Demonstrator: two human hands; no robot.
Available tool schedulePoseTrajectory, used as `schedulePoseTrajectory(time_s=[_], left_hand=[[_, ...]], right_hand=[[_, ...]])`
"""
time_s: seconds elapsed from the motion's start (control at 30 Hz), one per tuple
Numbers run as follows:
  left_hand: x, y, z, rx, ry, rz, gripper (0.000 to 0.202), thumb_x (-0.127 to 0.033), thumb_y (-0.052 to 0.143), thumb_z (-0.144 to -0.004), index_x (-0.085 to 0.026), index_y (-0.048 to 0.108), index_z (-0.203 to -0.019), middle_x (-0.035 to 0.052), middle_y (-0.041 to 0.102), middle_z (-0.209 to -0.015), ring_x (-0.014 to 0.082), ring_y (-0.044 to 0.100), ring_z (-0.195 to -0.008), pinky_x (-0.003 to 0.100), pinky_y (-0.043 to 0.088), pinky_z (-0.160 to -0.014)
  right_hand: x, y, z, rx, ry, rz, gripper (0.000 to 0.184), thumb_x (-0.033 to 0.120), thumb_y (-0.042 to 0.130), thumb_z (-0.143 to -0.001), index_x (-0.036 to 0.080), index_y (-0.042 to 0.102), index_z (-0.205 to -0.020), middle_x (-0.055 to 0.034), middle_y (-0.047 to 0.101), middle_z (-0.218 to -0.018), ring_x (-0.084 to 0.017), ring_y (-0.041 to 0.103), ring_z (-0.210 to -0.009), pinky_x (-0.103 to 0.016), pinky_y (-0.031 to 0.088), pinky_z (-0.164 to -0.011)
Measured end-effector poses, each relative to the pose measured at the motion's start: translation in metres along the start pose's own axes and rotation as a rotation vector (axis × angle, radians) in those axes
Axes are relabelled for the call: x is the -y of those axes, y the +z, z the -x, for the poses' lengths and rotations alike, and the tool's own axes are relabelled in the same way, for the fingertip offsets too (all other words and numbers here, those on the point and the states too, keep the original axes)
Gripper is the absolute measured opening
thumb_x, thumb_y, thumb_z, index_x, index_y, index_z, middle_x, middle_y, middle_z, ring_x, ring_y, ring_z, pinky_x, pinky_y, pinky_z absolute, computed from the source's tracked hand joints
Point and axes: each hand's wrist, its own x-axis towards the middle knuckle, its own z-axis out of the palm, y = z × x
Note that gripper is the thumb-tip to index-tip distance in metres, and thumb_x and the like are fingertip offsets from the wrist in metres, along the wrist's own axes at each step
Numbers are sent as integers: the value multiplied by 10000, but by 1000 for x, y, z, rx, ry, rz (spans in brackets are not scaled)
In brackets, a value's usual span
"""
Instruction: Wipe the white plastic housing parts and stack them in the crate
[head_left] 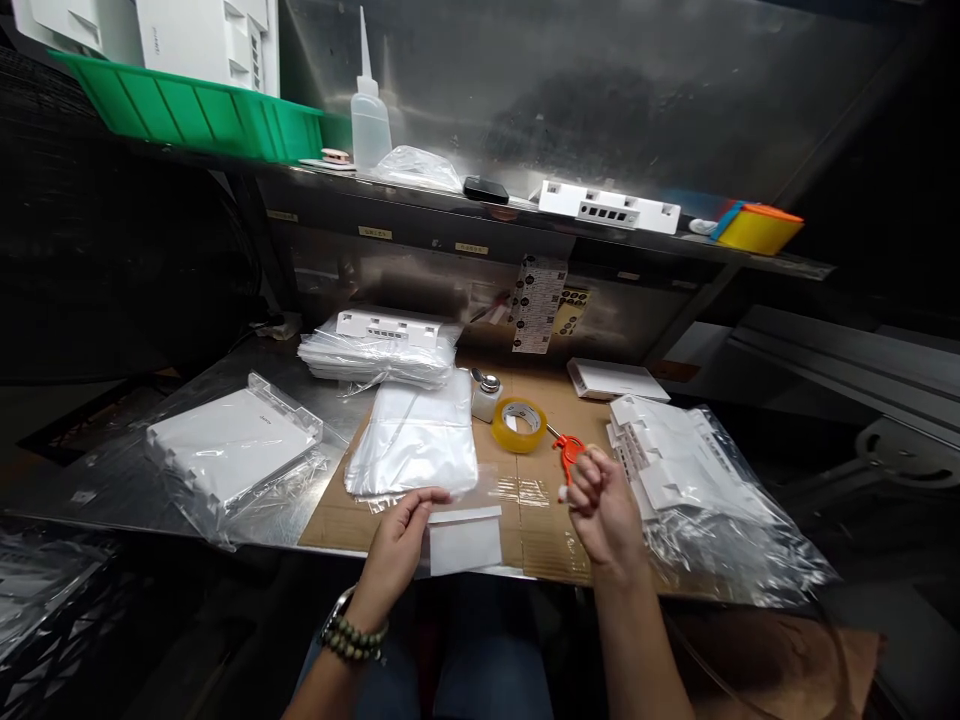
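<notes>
Fingers (436,497) of L hand (401,545) narrow, pinched top-left corner of white sheet (466,542) | sheet thin, matte, rect., flat at front edge of cardboard mat (540,545) | R hand (600,505) curled tight just beside orange scissors (568,447), contents unclear | step prob. steadying sheet; next calls for keeping it flat | glossy tape roll (519,424), slick clear bags (414,445) toward mat's back edge

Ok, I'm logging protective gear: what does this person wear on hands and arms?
No gloves on the left hand or right hand; both forearms show no sleeves. The left wrist carries a bracelet of round greenish-brown beads and a silvery watch band beside it.
</notes>
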Motion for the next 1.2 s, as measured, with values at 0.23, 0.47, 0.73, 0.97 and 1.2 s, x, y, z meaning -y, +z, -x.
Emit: schedulePoseTrajectory(time_s=[0.23,0.47,0.73,0.97,1.2], left_hand=[[-16,12,9,232,26,-19,499,-322,597,-862,-171,614,-1338,133,650,-1397,286,625,-1247,449,526,-1048],[-6,17,5,249,109,-174,546,-211,593,-846,-171,589,-1391,140,643,-1381,275,660,-1133,479,507,-1067],[-7,31,2,248,142,-187,577,-155,555,-820,-162,587,-1396,144,686,-1269,282,641,-1162,491,493,-1084],[-19,32,4,277,126,-141,611,-269,570,-871,-153,514,-1469,153,670,-1270,240,658,-1021,442,514,-1028],[-21,27,6,396,-6,-101,721,-516,684,-863,-229,503,-1499,124,634,-1383,253,638,-1016,396,534,-1001]], right_hand=[[-26,50,39,744,-824,1216,95,228,630,-971,224,716,-1010,-43,736,-914,-181,619,-811,-306,484,-690],[-29,48,32,924,-1178,1458,113,200,600,-986,187,684,-911,-19,688,-806,-170,558,-701,-329,362,-528],[-28,39,24,964,-1238,1424,168,204,559,-989,174,644,-847,-23,653,-756,-164,581,-653,-321,366,-526],[-36,30,23,561,-534,808,50,200,665,-878,196,715,-874,-28,707,-845,-118,586,-649,-237,449,-574],[48,-72,19,-228,-283,198,311,525,626,-901,215,652,-885,54,576,-662,-38,271,-408,-182,283,-371]])
